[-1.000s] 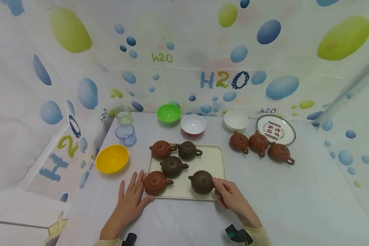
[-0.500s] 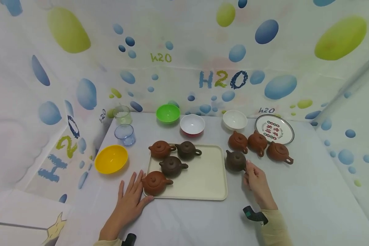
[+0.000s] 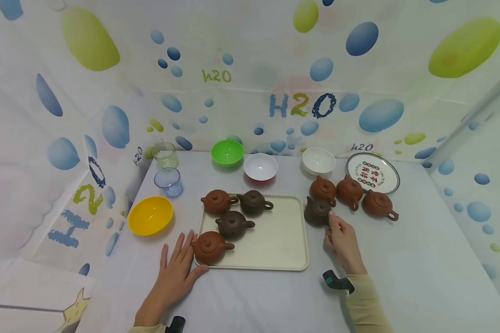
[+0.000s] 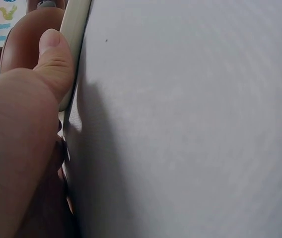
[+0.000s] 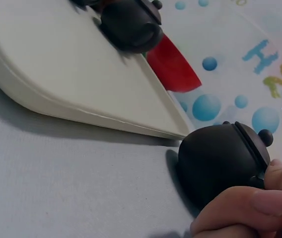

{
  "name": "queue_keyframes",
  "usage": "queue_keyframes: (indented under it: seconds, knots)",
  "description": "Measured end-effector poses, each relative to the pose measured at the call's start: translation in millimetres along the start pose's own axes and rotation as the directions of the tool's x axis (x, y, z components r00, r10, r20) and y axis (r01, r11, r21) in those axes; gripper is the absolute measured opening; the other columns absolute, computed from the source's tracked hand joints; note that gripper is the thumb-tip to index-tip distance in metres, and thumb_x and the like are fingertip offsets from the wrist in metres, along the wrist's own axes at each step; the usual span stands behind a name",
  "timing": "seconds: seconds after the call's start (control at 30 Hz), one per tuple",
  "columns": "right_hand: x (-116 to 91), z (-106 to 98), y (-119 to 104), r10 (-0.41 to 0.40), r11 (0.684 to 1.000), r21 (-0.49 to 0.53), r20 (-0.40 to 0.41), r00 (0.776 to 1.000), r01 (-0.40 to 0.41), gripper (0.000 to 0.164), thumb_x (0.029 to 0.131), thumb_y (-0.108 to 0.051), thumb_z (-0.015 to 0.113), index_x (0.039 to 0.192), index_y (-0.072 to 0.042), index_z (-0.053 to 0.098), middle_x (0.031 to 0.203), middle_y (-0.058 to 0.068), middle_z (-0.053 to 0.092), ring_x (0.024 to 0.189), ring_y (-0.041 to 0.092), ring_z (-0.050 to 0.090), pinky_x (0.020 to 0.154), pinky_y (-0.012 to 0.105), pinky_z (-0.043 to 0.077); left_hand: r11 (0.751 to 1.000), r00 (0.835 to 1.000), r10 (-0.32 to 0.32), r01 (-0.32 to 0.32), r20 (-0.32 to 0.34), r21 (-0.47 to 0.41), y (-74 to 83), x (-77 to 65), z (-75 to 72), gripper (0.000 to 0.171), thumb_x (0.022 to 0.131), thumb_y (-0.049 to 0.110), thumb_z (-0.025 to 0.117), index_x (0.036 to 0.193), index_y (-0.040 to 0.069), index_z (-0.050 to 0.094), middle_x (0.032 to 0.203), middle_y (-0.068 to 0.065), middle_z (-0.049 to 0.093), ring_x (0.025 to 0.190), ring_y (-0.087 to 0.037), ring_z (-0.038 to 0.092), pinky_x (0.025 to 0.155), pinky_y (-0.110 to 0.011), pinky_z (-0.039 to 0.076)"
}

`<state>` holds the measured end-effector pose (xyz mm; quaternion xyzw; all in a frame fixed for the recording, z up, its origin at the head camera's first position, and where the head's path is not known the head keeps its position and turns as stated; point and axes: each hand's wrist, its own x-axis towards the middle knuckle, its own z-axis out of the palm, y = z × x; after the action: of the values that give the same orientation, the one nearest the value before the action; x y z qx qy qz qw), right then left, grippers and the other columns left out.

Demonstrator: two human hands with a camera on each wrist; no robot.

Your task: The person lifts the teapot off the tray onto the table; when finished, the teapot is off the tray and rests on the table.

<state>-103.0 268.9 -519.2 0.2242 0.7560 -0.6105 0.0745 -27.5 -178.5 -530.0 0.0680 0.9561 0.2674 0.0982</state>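
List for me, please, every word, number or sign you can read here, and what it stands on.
"h2O", small green: backdrop cloth.
"H2O", large blue and yellow-green: backdrop cloth.
"h2O", small dark, above the plate: backdrop cloth.
"H2O", large, sideways: left-hand cloth.
"h2O", small, sideways: left-hand cloth.
Red characters and small lettering, plate: too small to read.
Marks, right-hand cloth: cut off, unreadable.
No lettering shows on the held dark teapot or tray.

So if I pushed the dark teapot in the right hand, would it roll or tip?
The dark teapot probably wouldn't roll far, because its spout sticks out. It looks squat and wide, so tipping seems unlikely. That small spout might chip if bumped, though.
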Motion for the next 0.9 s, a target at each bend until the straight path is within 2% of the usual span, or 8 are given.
queue_keyframes:
  seconds: [0.57,0.9]
  knots:
    - [-2.3,-5.0,-3.6,0.062,0.998,-0.02,0.029,0.998,-0.061,0.055,0.104,-0.07,0.05,0.094,-0.016,0.054,0.066,-0.009,0.047,0.051,0.009,0.048,0.048,0.024,0.039,1.0,1.0,0.018,-0.018,-0.018,0.003,1.2,-0.3,-0.8,0.094,0.101,0.054,0.066,0.166,-0.004,0.03,0.181,-0.017,0.016,0.168,-0.044,0.005,0.131,-0.07,-0.016]
    - [0.6,-3.6,-3.0,0.047,0.999,-0.011,0.02,0.999,-0.047,0.054,0.106,-0.065,0.05,0.091,-0.014,0.053,0.066,-0.009,0.043,0.051,0.008,0.046,0.048,0.021,0.038,1.0,1.0,0.01,-0.01,-0.019,0.001,1.7,-0.3,-0.9,0.094,0.101,0.054,0.066,0.166,-0.003,0.03,0.181,-0.017,0.016,0.168,-0.044,0.005,0.13,-0.07,-0.016]
